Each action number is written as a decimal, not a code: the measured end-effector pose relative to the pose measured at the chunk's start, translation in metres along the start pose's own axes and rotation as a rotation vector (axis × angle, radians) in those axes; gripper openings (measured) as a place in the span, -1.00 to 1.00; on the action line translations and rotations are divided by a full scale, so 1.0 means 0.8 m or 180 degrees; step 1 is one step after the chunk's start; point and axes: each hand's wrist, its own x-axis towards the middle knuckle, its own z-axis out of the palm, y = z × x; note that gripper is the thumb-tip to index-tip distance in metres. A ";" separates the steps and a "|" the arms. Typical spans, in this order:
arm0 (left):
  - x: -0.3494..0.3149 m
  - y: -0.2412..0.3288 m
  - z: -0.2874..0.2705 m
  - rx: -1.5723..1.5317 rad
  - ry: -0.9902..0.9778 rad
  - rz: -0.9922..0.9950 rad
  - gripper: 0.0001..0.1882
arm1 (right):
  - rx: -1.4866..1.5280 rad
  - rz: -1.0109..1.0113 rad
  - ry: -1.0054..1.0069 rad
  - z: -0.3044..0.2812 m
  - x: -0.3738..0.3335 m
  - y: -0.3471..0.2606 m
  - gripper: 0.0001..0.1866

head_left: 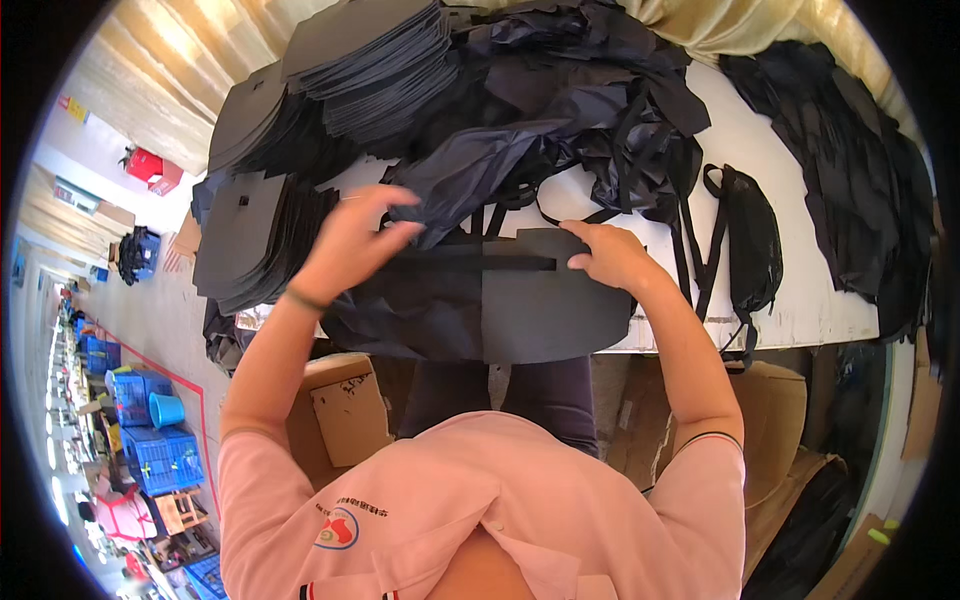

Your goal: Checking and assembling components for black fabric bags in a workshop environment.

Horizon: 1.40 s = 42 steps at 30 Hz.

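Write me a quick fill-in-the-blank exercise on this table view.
1. The person's ____ hand is at the flat grey panel.
2. The black mesh bag lies on a ____ tabletop.
3. Stacked grey panels sit to the ____ of that bag.
4. The person wears a ____ shirt.

Missing words: right; white; left; pink.

The panel (556, 318) lies right of sheet stacks (240, 235), left of a pouch (753, 245).
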 end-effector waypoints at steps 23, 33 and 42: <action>0.134 0.015 0.165 -0.2151 -0.3296 -0.0692 -0.29 | -0.0283 -0.0504 0.0703 0.011 -0.022 -0.036 -0.36; 0.123 0.016 0.164 -0.2634 -0.3418 -0.1110 -0.26 | -0.0250 -0.0410 0.0763 0.016 -0.026 -0.028 -0.38; 0.120 0.002 0.178 -0.3545 -0.3250 -0.1134 -0.22 | -0.0662 -0.0418 0.1014 0.017 -0.025 -0.041 -0.39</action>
